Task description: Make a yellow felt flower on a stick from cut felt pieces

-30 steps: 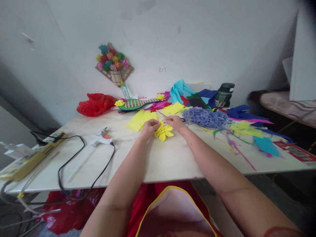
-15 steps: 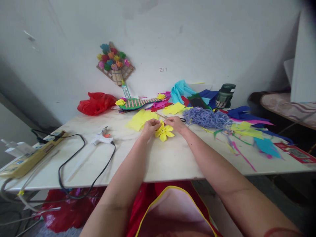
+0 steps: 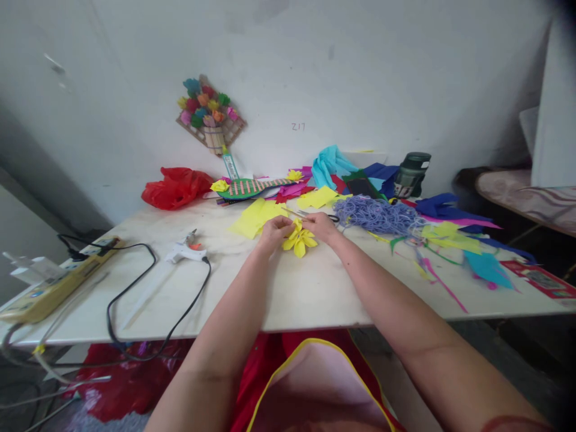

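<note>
A yellow paper flower with spread petals is held between my two hands, a little above the tabletop. My left hand pinches its left side, thumb and fingers together. My right hand has its fingers closed at the flower's upper right edge. Just beyond my hands lie scissors, partly hidden by my right hand, and a thin stick. Sheets of yellow crepe paper lie behind my left hand.
A hot glue gun with a black cord and a power strip are on the left. Purple yarn, paper scraps and a dark bottle occupy the right. A green instrument-shaped craft and red bag are along the back.
The fingers of my right hand shift slightly at the flower's upper edge. The flower and my left hand stay almost in place.
</note>
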Available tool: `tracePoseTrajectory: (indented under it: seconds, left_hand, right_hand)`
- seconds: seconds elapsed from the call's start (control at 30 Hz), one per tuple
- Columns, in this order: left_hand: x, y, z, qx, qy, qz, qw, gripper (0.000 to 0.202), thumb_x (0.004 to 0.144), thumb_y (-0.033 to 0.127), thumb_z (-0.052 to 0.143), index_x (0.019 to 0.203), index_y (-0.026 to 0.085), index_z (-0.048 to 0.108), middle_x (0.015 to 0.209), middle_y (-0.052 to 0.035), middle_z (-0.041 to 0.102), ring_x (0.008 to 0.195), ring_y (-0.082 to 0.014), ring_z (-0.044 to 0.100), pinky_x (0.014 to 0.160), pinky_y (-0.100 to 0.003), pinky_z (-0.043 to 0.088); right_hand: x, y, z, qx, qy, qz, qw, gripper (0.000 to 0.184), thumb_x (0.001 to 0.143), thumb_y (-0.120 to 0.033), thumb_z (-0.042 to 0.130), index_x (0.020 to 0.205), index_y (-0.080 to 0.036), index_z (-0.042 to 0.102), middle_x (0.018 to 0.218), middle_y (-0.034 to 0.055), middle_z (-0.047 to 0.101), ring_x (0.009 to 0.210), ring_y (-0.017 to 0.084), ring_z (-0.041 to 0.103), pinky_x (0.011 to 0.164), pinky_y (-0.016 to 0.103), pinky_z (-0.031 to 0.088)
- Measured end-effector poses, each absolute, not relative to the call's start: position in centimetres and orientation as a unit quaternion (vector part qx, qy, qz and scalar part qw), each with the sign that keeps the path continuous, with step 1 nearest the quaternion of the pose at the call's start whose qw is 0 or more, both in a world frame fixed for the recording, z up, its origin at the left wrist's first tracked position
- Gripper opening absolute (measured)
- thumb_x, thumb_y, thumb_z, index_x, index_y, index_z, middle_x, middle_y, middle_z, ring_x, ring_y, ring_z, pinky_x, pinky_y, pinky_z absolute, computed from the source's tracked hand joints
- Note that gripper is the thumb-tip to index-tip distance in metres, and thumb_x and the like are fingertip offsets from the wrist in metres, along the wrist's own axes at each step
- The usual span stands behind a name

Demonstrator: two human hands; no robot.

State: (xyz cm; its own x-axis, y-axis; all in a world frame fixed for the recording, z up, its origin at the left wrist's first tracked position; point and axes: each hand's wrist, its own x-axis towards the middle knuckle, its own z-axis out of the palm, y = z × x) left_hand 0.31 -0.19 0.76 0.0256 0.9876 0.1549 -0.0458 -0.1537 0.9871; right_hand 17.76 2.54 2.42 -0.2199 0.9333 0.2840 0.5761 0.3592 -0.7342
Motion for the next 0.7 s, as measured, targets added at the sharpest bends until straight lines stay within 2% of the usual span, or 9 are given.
tracePoseTrajectory:
  seconds: [0.13,0.43,0.7]
  left_hand:
    - [0.3,0.0,0.6,0.544,0.419,0.54,0.486,0.045,0.047,0.042,0.092,0.073,0.017,0.065,0.067,0.0021,0.066,0.062,-0.0126,0.059,0.064,-0.027,0.049]
    - [0.2,0.3,0.5,0.579,0.411,0.536,0.457,0.036,0.054,0.04,0.089,0.074,0.016,0.07,0.069,0.0013,0.066,0.063,-0.0116,0.057,0.066,-0.026,0.047]
    - [0.1,0.0,0.7,0.584,0.411,0.523,0.465,0.045,0.052,0.047,0.091,0.076,0.016,0.068,0.068,0.0018,0.066,0.061,-0.0115,0.058,0.063,-0.026,0.049]
  right_hand:
    - [17.7,2.7,2.3,-0.5,-0.729,0.277,0.378,0.024,0.068,-0.038,0.06,0.053,-0.021,0.053,0.051,-0.0045,0.039,0.063,0.014,0.041,0.058,0.027,0.027]
    - [17.4,2.1,2.5,-0.477,-0.663,0.405,0.412,0.017,0.059,-0.033,0.06,0.051,-0.02,0.052,0.05,-0.007,0.038,0.058,0.011,0.037,0.058,0.027,0.026]
    - [17.2,1.6,2.9,-0.47,-0.652,0.428,0.412,0.019,0.056,-0.036,0.062,0.051,-0.02,0.052,0.049,-0.0074,0.039,0.056,0.01,0.036,0.056,0.027,0.025]
